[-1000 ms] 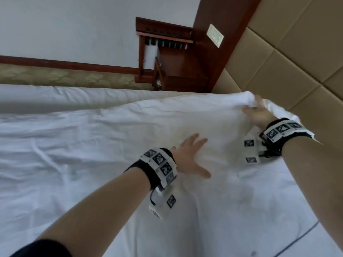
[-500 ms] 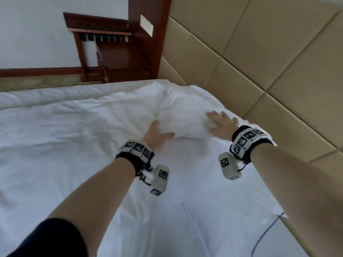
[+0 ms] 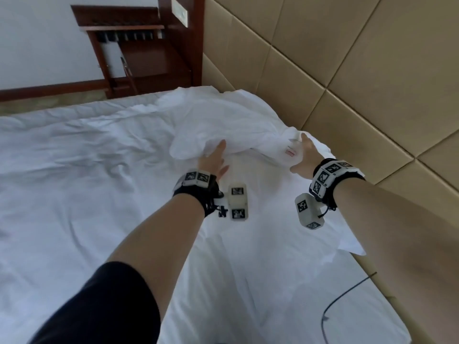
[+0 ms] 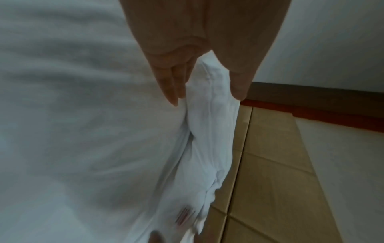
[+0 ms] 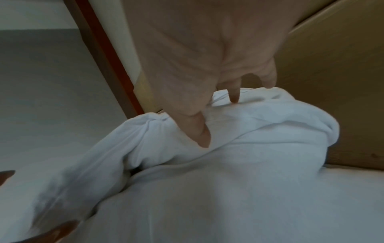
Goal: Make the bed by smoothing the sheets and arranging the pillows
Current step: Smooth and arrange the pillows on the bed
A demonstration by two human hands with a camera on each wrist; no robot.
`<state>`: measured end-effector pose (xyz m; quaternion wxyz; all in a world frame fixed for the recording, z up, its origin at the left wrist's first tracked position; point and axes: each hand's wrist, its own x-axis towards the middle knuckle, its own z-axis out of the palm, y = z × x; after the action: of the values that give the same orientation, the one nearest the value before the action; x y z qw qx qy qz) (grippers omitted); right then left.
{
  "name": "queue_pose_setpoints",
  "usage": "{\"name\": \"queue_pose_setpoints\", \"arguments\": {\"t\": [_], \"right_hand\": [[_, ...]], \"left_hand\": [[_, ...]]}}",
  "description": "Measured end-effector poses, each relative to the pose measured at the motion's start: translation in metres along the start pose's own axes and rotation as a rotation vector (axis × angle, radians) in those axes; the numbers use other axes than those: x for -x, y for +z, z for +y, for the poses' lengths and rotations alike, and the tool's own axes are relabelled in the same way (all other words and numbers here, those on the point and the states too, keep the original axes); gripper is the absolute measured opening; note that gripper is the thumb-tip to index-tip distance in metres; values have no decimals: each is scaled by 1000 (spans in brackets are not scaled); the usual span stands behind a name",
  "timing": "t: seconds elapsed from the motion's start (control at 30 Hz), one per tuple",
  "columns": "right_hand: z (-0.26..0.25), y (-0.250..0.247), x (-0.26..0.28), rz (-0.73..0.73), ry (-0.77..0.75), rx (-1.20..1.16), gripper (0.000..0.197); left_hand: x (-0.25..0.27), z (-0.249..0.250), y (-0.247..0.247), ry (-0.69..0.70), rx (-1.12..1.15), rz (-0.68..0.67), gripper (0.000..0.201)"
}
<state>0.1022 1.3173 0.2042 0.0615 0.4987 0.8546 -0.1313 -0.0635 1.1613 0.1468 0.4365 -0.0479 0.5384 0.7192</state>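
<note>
A white pillow (image 3: 223, 125) lies crumpled at the head of the bed, against the padded headboard (image 3: 360, 83). It has a small red label (image 3: 290, 152) near its right end. My left hand (image 3: 214, 157) touches the pillow's near left end. In the left wrist view the pillow (image 4: 209, 131) edge runs between the thumb and straight fingers of the left hand (image 4: 207, 98). My right hand (image 3: 306, 155) rests on the right end beside the label. In the right wrist view the right hand (image 5: 220, 122) presses its thumb and spread fingers into the pillow (image 5: 259, 128). The wrinkled white sheet (image 3: 74, 182) covers the bed.
A dark wooden nightstand (image 3: 149, 58) stands beyond the bed's far corner, by the white wall. A thin black cable (image 3: 342, 299) lies on the sheet near the right edge. The headboard runs close along the right side.
Both hands have gone from lying flat on the bedding to the pillow's two ends. They now sit farther apart, and the red label has come into sight.
</note>
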Motion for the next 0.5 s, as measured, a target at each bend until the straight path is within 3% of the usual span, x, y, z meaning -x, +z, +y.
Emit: {"name": "queue_pose_setpoints", "arguments": {"t": [0.17,0.23,0.3,0.37,0.43,0.5], "right_hand": [[15,6,-42,27,72,-130,99],[21,0,-62,-22,142,-198,107],[26,-7,-78,-93,203,-198,105],[27,-12,-87,-172,226,-143,85],[28,-13,-94,-220,221,-78,54],[28,-15,-96,-244,230,9,41]], "left_hand": [[-44,21,16,-42,-15,22,63],[-66,26,29,-45,-56,69,71],[-81,31,42,-13,-140,161,97],[-95,39,54,50,-303,208,110],[-103,50,66,105,-399,200,106],[-117,63,84,159,-391,212,104]]}}
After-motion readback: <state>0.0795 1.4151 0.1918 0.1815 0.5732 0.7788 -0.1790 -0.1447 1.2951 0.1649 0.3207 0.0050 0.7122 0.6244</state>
